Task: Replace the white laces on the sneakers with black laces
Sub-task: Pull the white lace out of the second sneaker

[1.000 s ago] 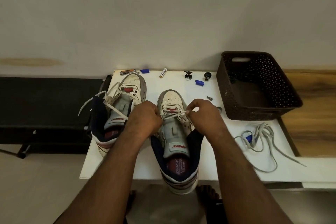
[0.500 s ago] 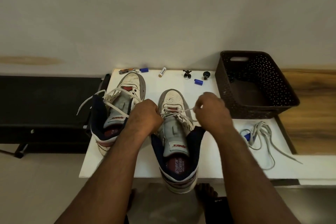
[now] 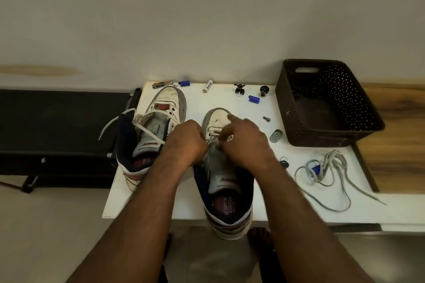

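Both hands sit over the near sneaker [image 3: 226,181], whose long axis runs away from the person: the left hand [image 3: 187,142] grips its edge, the right hand [image 3: 246,139] pinches the white lace [image 3: 212,138] between them.

A white table [image 3: 232,103] carries two sneakers [image 3: 169,108] [image 3: 226,190], a brown basket [image 3: 326,108], loose grey laces [image 3: 331,167], a battery [image 3: 207,86] and what may be small screws [image 3: 266,119]
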### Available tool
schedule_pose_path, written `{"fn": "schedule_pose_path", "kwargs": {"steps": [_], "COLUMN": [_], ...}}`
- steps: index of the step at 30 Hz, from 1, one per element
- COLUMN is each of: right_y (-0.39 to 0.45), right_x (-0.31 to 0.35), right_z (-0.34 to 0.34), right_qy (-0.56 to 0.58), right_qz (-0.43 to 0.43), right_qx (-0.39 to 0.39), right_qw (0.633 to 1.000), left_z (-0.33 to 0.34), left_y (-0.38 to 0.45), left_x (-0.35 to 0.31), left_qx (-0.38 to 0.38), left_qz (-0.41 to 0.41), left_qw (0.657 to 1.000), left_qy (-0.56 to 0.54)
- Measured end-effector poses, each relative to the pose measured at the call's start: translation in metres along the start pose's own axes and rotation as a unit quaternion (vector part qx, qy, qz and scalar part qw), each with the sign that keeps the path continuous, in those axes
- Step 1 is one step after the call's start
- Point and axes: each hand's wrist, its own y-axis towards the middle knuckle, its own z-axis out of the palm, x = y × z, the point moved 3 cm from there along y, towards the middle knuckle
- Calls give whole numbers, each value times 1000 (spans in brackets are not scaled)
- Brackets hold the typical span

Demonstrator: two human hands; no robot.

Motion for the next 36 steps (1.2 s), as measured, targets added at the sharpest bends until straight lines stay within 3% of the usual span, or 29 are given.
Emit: {"fn": "schedule_pose_path", "kwargs": {"steps": [1,3,5,7,9,11,13,15,18,20,21,22,24,25,26,27,29,31,32,34,35,36], "right_y": [0,-2,-7,-7,-1,2,0,-2,2,1,-2,-4,-8,-11,-12,-14,-14,-14,-13,-11,-7,-4], "right_x": [-8,-36,-65,-69,-47,-18,0,2,-2,-1,0,-2,-8,-11,-17,-23,-37,-46,-50,-52,-52,-51], "right_z": [-13,-38,-56,-59,-47,-22,4,15,10,-5,-14,-25,-43,-50,-54,-58,-63,-67,-68,-68,-61,-51], "right_qy": [112,291,302,239,165,29,-110,-154,-77,137,296,475,767,838,869,877,857,806,753,534,383,242], "right_qz": [40,128,173,128,16,-60,-76,-56,-55,-39,-22,-11,-5,-10,-7,2,14,24,37,64,68,73], "right_qx": [-30,-129,-244,-292,-238,-137,-58,-27,-25,-49,-65,-87,-94,-97,-112,-137,-194,-237,-260,-282,-251,-189], "right_qw": [992,939,905,917,957,988,989,986,995,989,953,876,635,537,482,460,477,541,603,795,886,949], "left_z": [0,1,2,2,1,0,-2,-3,-4,-4,-4,-4,-3,-3,-3,-3,-3,-3,-3,-4,-4,-5], "left_y": [0,1,1,1,1,0,-1,-3,-4,-3,-2,-2,-1,-1,-1,-1,0,0,-1,-3,-5,-7], "left_x": [0,1,1,0,-1,-3,-3,-2,-2,-3,-3,-3,-3,-2,-2,-1,0,0,-1,-3,-5,-7], "left_qx": [1,2,4,3,2,5,6,10,13,14,17,20,26,28,28,27,25,26,28,30,27,23], "left_qz": [-4,-9,-13,-12,-15,-15,-9,-4,0,-1,-2,-4,-6,-5,-4,-5,-5,-5,-5,-5,-2,3], "left_qw": [1000,1000,1000,1000,1000,1000,1000,1000,1000,1000,1000,1000,999,999,999,999,999,999,999,999,1000,1000], "left_qy": [-1,-6,-8,-8,-10,-7,-5,-6,2,7,10,13,19,21,21,20,20,18,17,14,12,10]}}
